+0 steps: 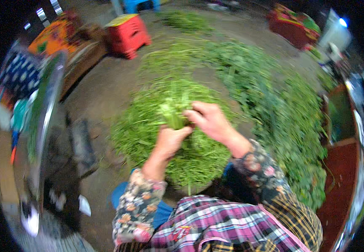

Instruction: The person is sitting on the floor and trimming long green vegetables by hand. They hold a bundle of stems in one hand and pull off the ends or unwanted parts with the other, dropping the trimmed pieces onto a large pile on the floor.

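Note:
In the middle of the head view, my left hand [171, 138] is closed around the lower part of a bundle of green stems [175, 115], which points away from me. My right hand [207, 119] is at the bundle's right side, thumb and fingers bent against it; motion blur hides whether they pinch a stem. Under both hands spreads a round heap of cut green stalks [131, 126]. To the right lies a long pile of leafy green plants [273, 119]. My forearms are in floral sleeves, above a plaid apron [210, 217].
A red plastic stool [127, 36] and a blue stool [141, 4] stand beyond the heap at the upper left. Further greens [185, 20] lie on the floor at the top. A dark block [82, 145] is on the left floor, and a reddish-brown panel [341, 179] borders the right.

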Available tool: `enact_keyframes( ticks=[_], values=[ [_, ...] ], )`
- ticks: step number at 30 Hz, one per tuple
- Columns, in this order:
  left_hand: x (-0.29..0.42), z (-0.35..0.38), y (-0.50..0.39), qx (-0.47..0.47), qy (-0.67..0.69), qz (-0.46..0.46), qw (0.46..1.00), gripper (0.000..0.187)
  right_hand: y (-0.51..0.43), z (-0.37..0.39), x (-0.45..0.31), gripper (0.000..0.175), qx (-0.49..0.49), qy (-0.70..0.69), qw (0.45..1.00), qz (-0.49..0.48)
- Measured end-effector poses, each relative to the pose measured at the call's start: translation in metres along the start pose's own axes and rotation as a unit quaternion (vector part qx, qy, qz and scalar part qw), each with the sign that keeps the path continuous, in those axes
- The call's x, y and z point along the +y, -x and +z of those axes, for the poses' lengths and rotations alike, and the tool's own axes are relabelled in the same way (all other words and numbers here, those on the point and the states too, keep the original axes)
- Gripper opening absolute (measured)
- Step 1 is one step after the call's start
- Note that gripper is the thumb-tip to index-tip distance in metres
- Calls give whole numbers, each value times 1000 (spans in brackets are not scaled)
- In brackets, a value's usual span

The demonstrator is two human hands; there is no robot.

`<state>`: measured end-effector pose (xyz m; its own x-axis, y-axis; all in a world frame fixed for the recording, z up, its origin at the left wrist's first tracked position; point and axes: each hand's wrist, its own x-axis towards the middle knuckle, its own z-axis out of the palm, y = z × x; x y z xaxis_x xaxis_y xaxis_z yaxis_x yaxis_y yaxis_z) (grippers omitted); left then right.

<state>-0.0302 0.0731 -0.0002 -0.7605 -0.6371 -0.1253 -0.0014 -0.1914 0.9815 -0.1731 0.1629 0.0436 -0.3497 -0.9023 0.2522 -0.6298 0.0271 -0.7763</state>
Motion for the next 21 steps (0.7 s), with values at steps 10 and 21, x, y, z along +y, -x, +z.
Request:
enact_keyframes(
  ticks=[10,21],
  values=[
    [24,-22,1,-23,165,-7,986,18,1,0,32,24,-49,-212,976,20],
    [-9,1,19,-259,91,-55,960,27,20,-19,50,30,-378,-405,823,128]
  ],
)
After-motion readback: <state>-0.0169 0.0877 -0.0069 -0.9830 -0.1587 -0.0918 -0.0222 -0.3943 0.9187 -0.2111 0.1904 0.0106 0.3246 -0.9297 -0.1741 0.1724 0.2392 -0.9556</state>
